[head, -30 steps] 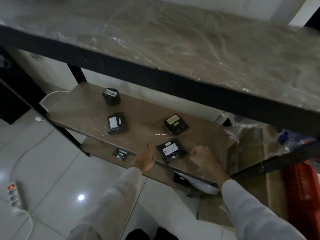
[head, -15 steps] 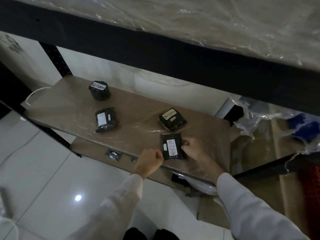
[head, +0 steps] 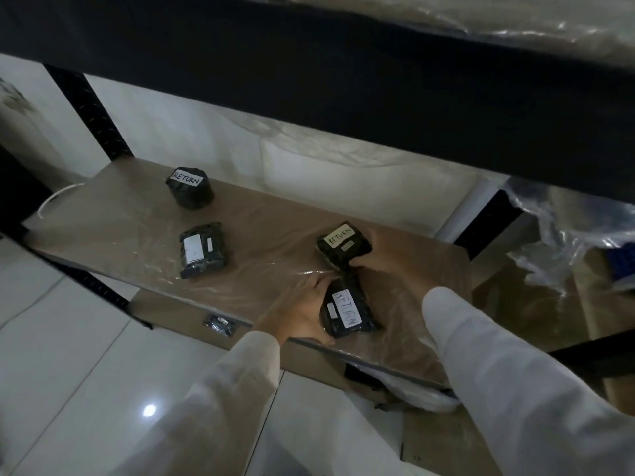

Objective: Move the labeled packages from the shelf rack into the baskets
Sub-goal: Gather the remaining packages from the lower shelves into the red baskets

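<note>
Two white fabric sleeves (head: 498,372) reach in from the bottom edge, above a pale glossy tiled floor (head: 68,338). The left hand (head: 299,314) has its grip curled round the left edge of a flat black plastic-wrapped package (head: 347,312) with a white label reading RETURN. This package lies at the front edge of the middle shelf (head: 137,228), a brown board covered in crinkled clear film.

Just beyond it, the right hand (head: 388,255) has its grip closed on the right side and near edge of a second black wrapped package (head: 343,243), which has a pale RETURN label. It is not clear whether this one is lifted off the board or whether the two packages touch.

To the left, mid-shelf, a black package with a plain white label (head: 202,250) lies flat and well apart from both hands. At the back left stands a round black bundle (head: 189,188) labelled RETURN.

Below the shelf's front edge, a small black packet (head: 220,324) sits on a lower board (head: 165,304). A wide black metal beam (head: 343,80) crosses the top of the view.
</note>
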